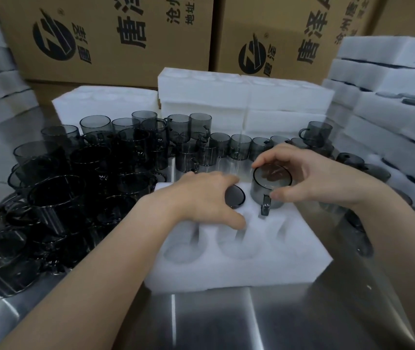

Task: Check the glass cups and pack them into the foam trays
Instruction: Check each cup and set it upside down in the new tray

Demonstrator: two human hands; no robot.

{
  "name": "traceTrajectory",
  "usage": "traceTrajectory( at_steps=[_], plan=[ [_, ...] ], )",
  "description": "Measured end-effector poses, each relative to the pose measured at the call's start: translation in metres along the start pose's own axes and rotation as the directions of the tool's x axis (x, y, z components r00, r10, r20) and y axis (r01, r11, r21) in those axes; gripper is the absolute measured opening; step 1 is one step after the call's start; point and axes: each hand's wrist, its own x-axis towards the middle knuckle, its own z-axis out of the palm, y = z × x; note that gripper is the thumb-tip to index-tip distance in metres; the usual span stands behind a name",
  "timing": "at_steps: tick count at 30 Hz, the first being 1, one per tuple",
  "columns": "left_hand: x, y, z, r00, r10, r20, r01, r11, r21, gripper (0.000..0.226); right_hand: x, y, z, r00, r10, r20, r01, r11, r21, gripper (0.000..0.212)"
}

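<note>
Steel bench [226, 319] fills the near view, with printed cardboard boxes [115, 34] standing along its far edge. One white foam tray [251, 269] lies in the middle, below both hands.

The right hand [322, 178] holds a smoky glass cup [269, 190] from above. Its fingers [277, 152] curl round the far rim and the thumb presses the near wall just above the handle. The cup stands upright in a far well of the tray, most of its wall showing above the foam, and its handle points toward the person.

Just left of those fingers sits a seated cup [235, 198], sunk in the next well so that only part of its dark rim shows. The left hand [201, 198] lies over it. Its fingers [224, 181] are lightly bent across the top and grip nothing, and the thumb is spread flat on the foam on the near side. Nearer than both thumbs, a row of round wells [241, 246] lies open in the tray.

Left of the left fingers, many loose cups [100, 160] crowd the bench, some stacked, and a line of them runs on behind both hands. Beyond these stand foam stacks [246, 97]. Further foam piles [383, 72] rise to the right of the right fingers, some with dark cups in them.
</note>
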Motion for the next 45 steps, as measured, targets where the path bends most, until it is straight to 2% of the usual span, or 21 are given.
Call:
traceTrajectory(
  at_steps=[9,14,19,24,26,28,31,33,36,38,41,45],
  plan=[
    [0.000,0.000,0.001,1.000,0.000,-0.006,0.000,1.000,0.012,0.098,0.001,0.002,0.000,0.999,0.040,0.014,-0.040,0.999,-0.029,0.046],
    [0.001,-0.002,0.003,1.000,0.011,-0.005,-0.011,1.000,0.003,0.102,0.003,0.009,-0.002,0.991,0.091,0.102,-0.071,0.980,-0.184,0.047],
    [0.002,-0.001,0.004,1.000,0.018,-0.014,-0.018,1.000,0.013,0.097,0.014,0.017,-0.001,0.964,0.198,0.178,-0.188,0.979,-0.072,0.041],
    [0.003,-0.001,0.003,1.000,0.013,-0.016,-0.013,1.000,0.003,0.092,0.020,0.025,-0.006,0.948,0.206,0.242,-0.214,0.977,0.006,0.050],
    [0.003,-0.001,0.003,1.000,0.019,-0.011,-0.019,1.000,0.008,0.090,0.018,0.028,-0.004,0.966,0.174,0.192,-0.192,0.978,0.079,0.042],
    [0.002,-0.002,0.002,1.000,0.029,-0.007,-0.029,1.000,0.010,0.087,0.022,0.028,0.000,0.991,0.127,0.035,-0.130,0.986,0.105,0.032],
    [0.002,-0.002,0.002,0.999,0.031,-0.019,-0.031,1.000,-0.006,0.089,0.052,0.019,0.006,0.978,0.065,-0.200,-0.066,0.998,0.001,0.027],
    [0.001,-0.003,0.002,0.999,0.036,-0.025,-0.036,0.999,-0.024,0.089,0.082,0.008,0.010,0.974,0.050,-0.220,-0.078,0.990,-0.118,0.040],
    [0.001,-0.004,0.002,0.999,0.037,-0.029,-0.038,0.999,-0.038,0.089,0.130,-0.006,0.014,0.982,0.075,-0.174,-0.128,0.940,-0.316,0.061],
    [0.001,-0.005,0.003,0.999,0.037,-0.033,-0.039,0.998,-0.042,0.087,0.157,-0.011,0.015,0.979,0.108,-0.171,-0.165,0.916,-0.366,0.068],
    [0.004,-0.008,0.004,0.998,0.051,-0.045,-0.053,0.997,-0.047,0.089,0.189,-0.012,0.017,0.967,0.162,-0.194,-0.228,0.891,-0.392,0.062],
    [0.006,-0.010,0.006,0.996,0.063,-0.066,-0.065,0.998,-0.025,0.090,0.207,-0.003,0.027,0.956,0.135,-0.262,-0.251,0.839,-0.483,0.035]
  ],
)
